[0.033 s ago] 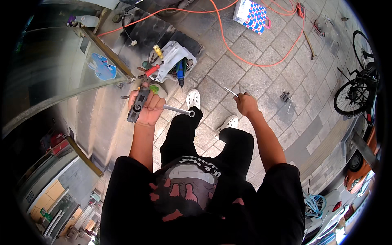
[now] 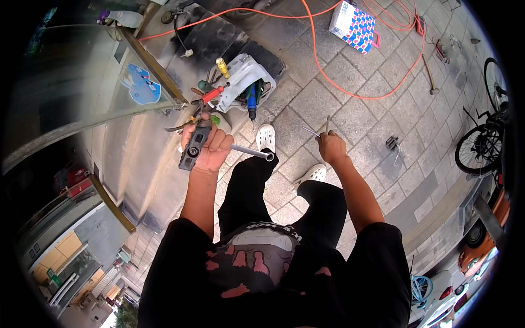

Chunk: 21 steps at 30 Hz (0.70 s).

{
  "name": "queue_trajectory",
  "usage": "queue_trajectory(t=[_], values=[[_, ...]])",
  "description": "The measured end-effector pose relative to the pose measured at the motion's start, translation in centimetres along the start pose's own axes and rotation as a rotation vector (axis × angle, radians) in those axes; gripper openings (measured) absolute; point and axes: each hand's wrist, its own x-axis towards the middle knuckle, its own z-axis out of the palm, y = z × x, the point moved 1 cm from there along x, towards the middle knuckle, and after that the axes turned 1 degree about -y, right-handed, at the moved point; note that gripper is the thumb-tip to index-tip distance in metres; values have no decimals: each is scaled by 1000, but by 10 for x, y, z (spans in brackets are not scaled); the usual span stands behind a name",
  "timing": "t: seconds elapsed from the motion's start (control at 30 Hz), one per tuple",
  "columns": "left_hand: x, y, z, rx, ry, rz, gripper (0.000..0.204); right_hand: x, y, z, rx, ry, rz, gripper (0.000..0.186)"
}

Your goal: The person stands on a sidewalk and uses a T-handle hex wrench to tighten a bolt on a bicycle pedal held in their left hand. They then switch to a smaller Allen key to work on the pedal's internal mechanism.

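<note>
My left hand [image 2: 212,148] is closed around a black bicycle pedal [image 2: 192,152] and a silver wrench [image 2: 251,151]. The wrench's ring end points right, over my knee. Beyond those fingers lies a red-handled tool [image 2: 212,95]; whether the hand touches it, I cannot tell. Low over the paving, my right hand [image 2: 332,147] is closed on a slim metal rod-like tool [image 2: 311,131] that sticks out to the left. A second thin piece shows above its fingers, its kind unclear. On the ground to the right sits a small black part [image 2: 392,143] resembling a pedal.
A whitish tool container [image 2: 246,68] holds a blue tool [image 2: 251,101] and a yellow-handled one [image 2: 222,68]. An orange cable [image 2: 350,95] loops over the paving near a patterned box [image 2: 354,27]. A hammer [image 2: 430,75] lies farther right, bicycles [image 2: 478,147] beyond. Glass and steps border the left.
The whole view has shifted, so most things appear farther right and lower. Relative to the paving, my right hand is slightly farther left and its rod lies at a flatter angle. Both grips persist.
</note>
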Motion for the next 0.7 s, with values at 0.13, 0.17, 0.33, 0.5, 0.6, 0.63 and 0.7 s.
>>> queue_trajectory(t=[0.13,0.17,0.33,0.5,0.6,0.63,0.7], values=[[3,-25,-80,-115,1,117,35,70,7,129,-300,-132,-151,20],[9,-30,-98,-115,-62,120,33,84,17,159,-330,-181,-181,20],[38,-39,-156,-28,-195,154,31,147,17,225,-324,-494,-291,32],[27,-44,-184,-6,-234,248,32,235,-60,81,369,54,-333,35],[12,-54,-190,-69,-197,281,32,251,-133,-24,611,424,-594,30],[7,-52,-189,-51,-218,288,32,252,-158,-46,624,493,-718,30],[-4,-46,-186,-19,-251,319,33,246,-214,-76,555,503,-930,30]])
